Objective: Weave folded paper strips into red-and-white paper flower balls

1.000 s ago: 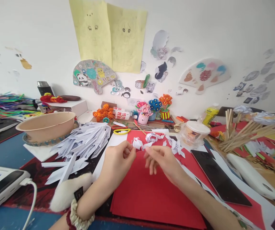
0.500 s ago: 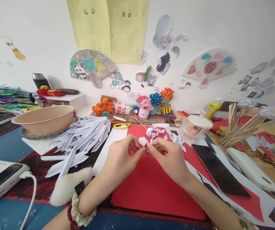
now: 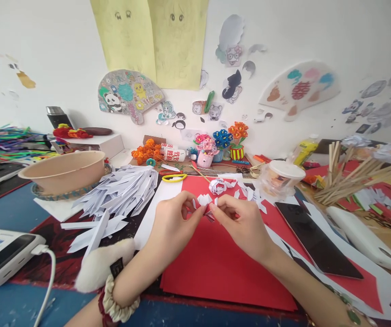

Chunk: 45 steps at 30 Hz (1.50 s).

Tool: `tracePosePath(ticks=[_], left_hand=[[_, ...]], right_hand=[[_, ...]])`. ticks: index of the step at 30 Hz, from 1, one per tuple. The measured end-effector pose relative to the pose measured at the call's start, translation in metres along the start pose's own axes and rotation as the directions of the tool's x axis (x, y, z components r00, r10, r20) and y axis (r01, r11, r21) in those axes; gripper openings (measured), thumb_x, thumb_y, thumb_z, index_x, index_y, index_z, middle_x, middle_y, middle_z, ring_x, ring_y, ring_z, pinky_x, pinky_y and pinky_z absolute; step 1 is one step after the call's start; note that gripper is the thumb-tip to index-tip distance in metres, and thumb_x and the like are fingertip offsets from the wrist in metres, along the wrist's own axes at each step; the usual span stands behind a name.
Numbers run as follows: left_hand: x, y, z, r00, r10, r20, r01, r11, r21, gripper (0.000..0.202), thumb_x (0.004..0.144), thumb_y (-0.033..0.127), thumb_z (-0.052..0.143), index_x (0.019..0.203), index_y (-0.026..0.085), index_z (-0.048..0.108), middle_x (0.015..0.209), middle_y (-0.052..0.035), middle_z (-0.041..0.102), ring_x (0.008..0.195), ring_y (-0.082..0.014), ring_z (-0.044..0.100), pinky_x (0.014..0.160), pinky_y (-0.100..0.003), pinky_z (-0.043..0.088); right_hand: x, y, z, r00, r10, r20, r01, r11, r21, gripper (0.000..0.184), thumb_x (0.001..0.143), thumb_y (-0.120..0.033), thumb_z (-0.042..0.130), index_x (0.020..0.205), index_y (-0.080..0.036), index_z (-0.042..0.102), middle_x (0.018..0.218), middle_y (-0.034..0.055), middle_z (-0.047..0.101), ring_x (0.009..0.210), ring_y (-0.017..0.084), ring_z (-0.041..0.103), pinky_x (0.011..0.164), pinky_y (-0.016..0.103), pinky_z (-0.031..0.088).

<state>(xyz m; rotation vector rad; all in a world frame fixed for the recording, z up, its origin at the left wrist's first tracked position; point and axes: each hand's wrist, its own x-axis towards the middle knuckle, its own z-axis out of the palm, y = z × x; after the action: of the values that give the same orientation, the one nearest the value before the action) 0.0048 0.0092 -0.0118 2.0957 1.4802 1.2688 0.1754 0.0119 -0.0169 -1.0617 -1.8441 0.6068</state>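
Note:
A small folded white paper piece [image 3: 204, 200] is pinched between my two hands, above a stack of red paper [image 3: 229, 263]. My left hand [image 3: 177, 222] grips its left side with thumb and forefinger. On the other side, my right hand [image 3: 239, 222] is closed the same way, its fingertips close to the left thumb. The fingers partly hide the piece. Just beyond it lies a white paper rose [image 3: 218, 186] on a thin stick, with paper scraps [image 3: 250, 194] to its right. Yellow-handled scissors [image 3: 175, 177] rest behind my left hand.
Folded white paper strips [image 3: 120, 190] are heaped at left, beside a beige basin [image 3: 62, 170]. A white device with a cable [image 3: 7, 254] sits at front left. A black phone [image 3: 318, 240], a lidded cup [image 3: 284, 177] and wooden sticks [image 3: 359, 177] occupy the right.
The view has shifted slightly. Both hands keep nearly the same pinch on the folded paper piece, with only slight finger movement.

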Motion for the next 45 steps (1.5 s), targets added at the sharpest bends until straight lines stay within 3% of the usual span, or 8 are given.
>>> tracePosePath(ticks=[15, 25, 30, 33, 37, 41, 43, 45], left_hand=[[0.001, 0.000, 0.000, 0.997, -0.080, 0.007, 0.081, 0.988, -0.133, 0.013, 0.079, 0.027, 0.065, 0.072, 0.016, 0.064, 0.052, 0.0060, 0.051, 0.046, -0.0080, 0.045, 0.047, -0.021, 0.033], [0.001, -0.001, -0.002, 0.993, -0.119, 0.023, 0.122, 0.978, -0.172, 0.018, 0.084, 0.034, 0.059, 0.077, 0.018, 0.063, 0.062, 0.0002, 0.066, 0.054, -0.0123, 0.057, 0.053, -0.023, 0.041], [0.003, -0.001, -0.006, 0.989, -0.149, 0.023, 0.151, 0.972, -0.181, 0.017, 0.084, 0.033, 0.058, 0.079, 0.018, 0.063, 0.065, -0.0005, 0.068, 0.056, -0.0135, 0.060, 0.055, -0.023, 0.042], [0.005, -0.003, -0.010, 0.986, -0.163, 0.022, 0.164, 0.966, -0.200, 0.017, 0.084, 0.033, 0.057, 0.080, 0.018, 0.063, 0.064, -0.0003, 0.067, 0.057, -0.0140, 0.060, 0.055, -0.023, 0.043], [0.009, -0.011, -0.014, 0.982, -0.178, 0.060, 0.186, 0.963, -0.196, 0.014, 0.083, 0.031, 0.056, 0.083, 0.018, 0.063, 0.057, 0.0024, 0.061, 0.051, -0.0132, 0.055, 0.050, -0.023, 0.039], [0.010, -0.019, -0.016, 0.992, -0.098, 0.085, 0.102, 0.994, -0.048, 0.016, 0.081, 0.020, 0.051, 0.090, 0.019, 0.064, 0.068, 0.0000, 0.067, 0.057, -0.0147, 0.059, 0.055, -0.026, 0.043], [0.008, -0.018, -0.018, 1.000, 0.017, -0.026, -0.014, 0.993, 0.115, 0.023, 0.080, 0.014, 0.048, 0.096, 0.020, 0.063, 0.090, -0.0042, 0.071, 0.072, -0.0180, 0.063, 0.066, -0.031, 0.046], [0.006, -0.015, -0.018, 0.973, 0.186, -0.134, -0.141, 0.946, 0.292, 0.026, 0.082, 0.011, 0.046, 0.102, 0.020, 0.061, 0.104, -0.0069, 0.070, 0.088, -0.0224, 0.062, 0.076, -0.036, 0.044]], right_hand=[[-0.002, 0.001, 0.002, 1.000, -0.023, 0.012, 0.023, 1.000, -0.017, 0.029, 0.094, -0.036, 0.051, 0.070, -0.021, 0.053, 0.058, -0.0034, 0.048, 0.051, 0.010, 0.040, 0.047, 0.024, 0.032], [0.001, 0.001, 0.001, 1.000, -0.020, -0.012, 0.020, 1.000, -0.019, 0.022, 0.091, -0.038, 0.057, 0.079, -0.021, 0.064, 0.062, -0.0014, 0.061, 0.048, 0.010, 0.046, 0.045, 0.024, 0.035], [0.008, 0.006, -0.005, 0.992, 0.031, -0.125, -0.039, 0.997, -0.060, 0.017, 0.082, -0.039, 0.068, 0.086, -0.023, 0.066, 0.066, -0.0017, 0.063, 0.049, 0.011, 0.048, 0.049, 0.025, 0.041], [0.011, 0.009, -0.007, 0.996, 0.067, -0.063, -0.073, 0.993, -0.089, 0.022, 0.076, -0.038, 0.074, 0.089, -0.023, 0.066, 0.071, -0.0007, 0.066, 0.054, 0.013, 0.053, 0.053, 0.026, 0.046], [0.010, 0.014, -0.004, 1.000, 0.016, -0.014, -0.017, 0.997, -0.076, 0.011, 0.083, -0.032, 0.068, 0.089, -0.023, 0.066, 0.082, 0.0022, 0.071, 0.066, 0.016, 0.063, 0.061, 0.028, 0.051], [0.006, 0.017, 0.001, 0.985, -0.172, 0.001, 0.169, 0.967, -0.192, 0.009, 0.089, -0.025, 0.059, 0.083, -0.022, 0.065, 0.073, 0.0019, 0.068, 0.064, 0.016, 0.062, 0.060, 0.028, 0.049], [0.004, 0.019, 0.004, 0.975, -0.223, 0.018, 0.221, 0.950, -0.222, 0.013, 0.091, -0.023, 0.054, 0.082, -0.022, 0.063, 0.072, 0.0021, 0.066, 0.063, 0.016, 0.061, 0.059, 0.027, 0.048], [0.003, 0.021, 0.007, 0.972, -0.231, 0.040, 0.234, 0.949, -0.212, 0.015, 0.092, -0.021, 0.052, 0.082, -0.022, 0.062, 0.073, 0.0021, 0.065, 0.063, 0.015, 0.060, 0.059, 0.027, 0.048]])
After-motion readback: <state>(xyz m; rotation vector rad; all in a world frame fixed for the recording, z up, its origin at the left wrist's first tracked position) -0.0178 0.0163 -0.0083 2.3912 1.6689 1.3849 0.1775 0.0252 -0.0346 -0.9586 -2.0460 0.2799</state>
